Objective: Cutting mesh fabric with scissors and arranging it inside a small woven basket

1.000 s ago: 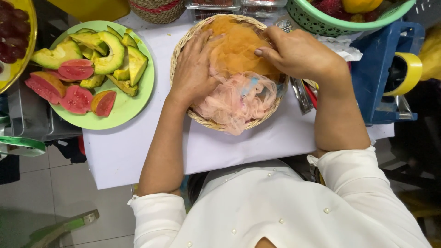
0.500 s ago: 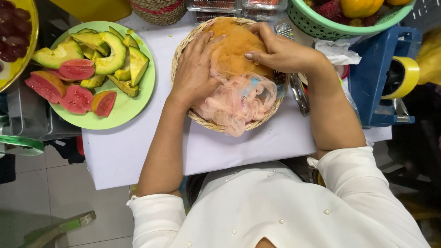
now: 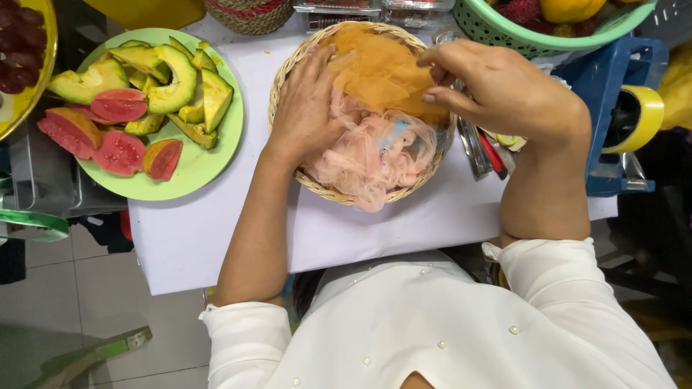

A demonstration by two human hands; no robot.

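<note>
Both hands work our round woven wicker basket [image 3: 299,57]: left hand [image 3: 306,108] flat on pink netting [image 3: 367,155], right hand [image 3: 504,90], shifted rightward, pinching orange tulle [image 3: 378,68].

Round woven wicker basket [image 3: 288,68] on the table, orange netting [image 3: 378,68] bunched under the right fingers [image 3: 432,97], pink netting [image 3: 367,155] spilling beside the left fingers [image 3: 317,72]

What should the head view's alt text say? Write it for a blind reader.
Both hands press netting into a wicker basket: left hand on pink netting, right hand on orange netting. A green plate of cut fruit sits left.
</note>
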